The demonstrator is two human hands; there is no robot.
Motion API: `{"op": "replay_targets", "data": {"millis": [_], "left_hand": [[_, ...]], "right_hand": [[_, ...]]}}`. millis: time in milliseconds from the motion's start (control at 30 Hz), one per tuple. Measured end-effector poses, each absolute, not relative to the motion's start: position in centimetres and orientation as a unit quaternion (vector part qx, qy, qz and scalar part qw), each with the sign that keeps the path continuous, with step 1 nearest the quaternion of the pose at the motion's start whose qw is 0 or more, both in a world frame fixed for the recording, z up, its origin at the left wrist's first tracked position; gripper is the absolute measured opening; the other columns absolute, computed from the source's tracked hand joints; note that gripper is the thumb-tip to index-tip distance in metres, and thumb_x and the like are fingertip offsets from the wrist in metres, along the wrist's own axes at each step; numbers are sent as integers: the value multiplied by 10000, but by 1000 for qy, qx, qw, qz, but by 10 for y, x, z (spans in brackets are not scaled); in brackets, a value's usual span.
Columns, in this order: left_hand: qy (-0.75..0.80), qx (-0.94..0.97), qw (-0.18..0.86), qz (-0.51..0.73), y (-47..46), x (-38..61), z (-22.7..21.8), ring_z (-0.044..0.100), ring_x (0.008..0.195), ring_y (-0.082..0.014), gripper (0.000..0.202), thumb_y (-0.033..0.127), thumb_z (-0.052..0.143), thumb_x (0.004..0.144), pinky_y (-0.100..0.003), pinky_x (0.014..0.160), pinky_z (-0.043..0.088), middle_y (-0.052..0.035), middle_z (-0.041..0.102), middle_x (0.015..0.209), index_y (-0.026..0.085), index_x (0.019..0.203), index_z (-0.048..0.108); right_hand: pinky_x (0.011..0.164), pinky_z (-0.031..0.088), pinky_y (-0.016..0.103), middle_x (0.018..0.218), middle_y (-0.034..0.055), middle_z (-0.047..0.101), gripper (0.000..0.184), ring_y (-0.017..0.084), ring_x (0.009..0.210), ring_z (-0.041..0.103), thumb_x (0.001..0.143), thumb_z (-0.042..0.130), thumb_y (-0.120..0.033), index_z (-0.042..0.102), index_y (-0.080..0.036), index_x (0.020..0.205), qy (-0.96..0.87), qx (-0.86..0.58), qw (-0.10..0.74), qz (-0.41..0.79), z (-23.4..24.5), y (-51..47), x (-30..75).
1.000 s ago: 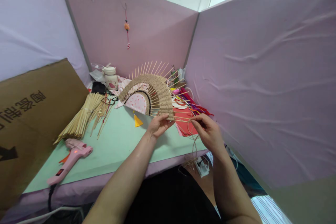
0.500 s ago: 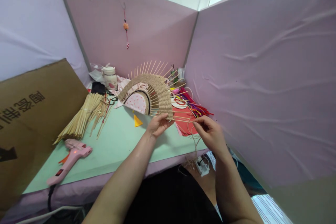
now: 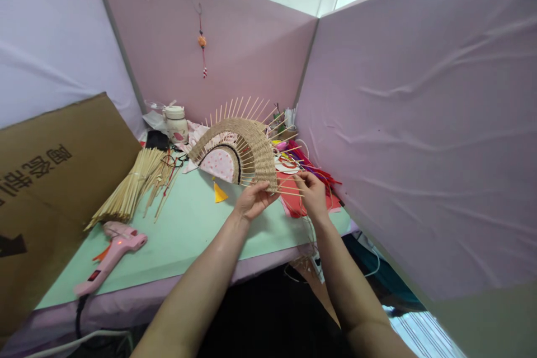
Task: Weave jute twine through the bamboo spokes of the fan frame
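A half-round woven fan is held up over the table, its thin sticks spreading out past the woven band. Its inner half-disc is pink with small spots, and a yellow tassel hangs below. My left hand grips the fan's lower right end, thumb on top and fingers underneath. At the tips of the lowest sticks, my right hand is closed in a pinch on a thin strand of twine, whose length trails down over the table edge. The strand between the fingertips is hard to make out.
A pink glue gun with its light on lies at the table's left front. Behind it are a bundle of sticks and a cardboard box. A white jar, red sheets and coloured cords lie farther back.
My right hand has moved left and slightly up, in to the stick tips beside the fan. My left hand and the fan have stayed nearly still.
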State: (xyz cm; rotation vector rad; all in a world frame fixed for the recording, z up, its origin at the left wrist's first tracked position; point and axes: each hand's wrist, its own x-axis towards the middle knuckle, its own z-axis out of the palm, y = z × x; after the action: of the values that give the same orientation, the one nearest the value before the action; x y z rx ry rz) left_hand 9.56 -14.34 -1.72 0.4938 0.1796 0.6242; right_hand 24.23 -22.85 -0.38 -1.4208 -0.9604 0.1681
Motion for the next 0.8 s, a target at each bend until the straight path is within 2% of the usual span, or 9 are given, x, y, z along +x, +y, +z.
{"op": "replay_targets", "data": {"millis": [100, 233, 433, 667, 800], "left_hand": [[99, 240, 918, 300, -144, 96, -17, 711, 780, -152, 419, -9, 531, 786, -316, 835, 579, -58, 744, 907, 133, 1173, 602], [105, 236, 921, 292, -145, 97, -17, 712, 784, -149, 330, -3, 528, 787, -298, 814, 585, -63, 742, 930, 120, 1076, 631], [110, 239, 923, 282, -145, 100, -19, 714, 793, -151, 312, 8, 530, 799, -297, 818, 587, -69, 741, 915, 111, 1080, 622], [117, 240, 922, 281, -144, 100, -20, 714, 796, -156, 282, 15, 546, 795, -323, 868, 573, -76, 741, 921, 105, 1050, 629], [125, 235, 923, 278, -145, 99, -18, 715, 777, -154, 320, 6, 525, 803, -312, 841, 579, -75, 743, 895, 101, 1094, 617]], "right_hand": [[691, 466, 288, 753, 23, 648, 243, 152, 698, 567, 749, 634, -413, 640, -171, 774, -437, -591, 670, 106, -6, -198, 234], [673, 486, 292, 787, 41, 668, 272, 162, 715, 598, 753, 622, -429, 648, -165, 814, -428, -561, 692, 153, -3, -178, 224], [779, 481, 312, 808, 47, 670, 254, 165, 787, 605, 764, 625, -417, 648, -165, 770, -434, -575, 689, 84, -6, -183, 234], [669, 447, 281, 719, 13, 640, 295, 146, 668, 554, 726, 670, -455, 644, -165, 774, -417, -602, 674, 101, -8, -206, 249], [630, 420, 264, 676, 0, 604, 297, 131, 633, 507, 718, 689, -455, 627, -164, 720, -424, -621, 652, 95, 2, -232, 254]]}}
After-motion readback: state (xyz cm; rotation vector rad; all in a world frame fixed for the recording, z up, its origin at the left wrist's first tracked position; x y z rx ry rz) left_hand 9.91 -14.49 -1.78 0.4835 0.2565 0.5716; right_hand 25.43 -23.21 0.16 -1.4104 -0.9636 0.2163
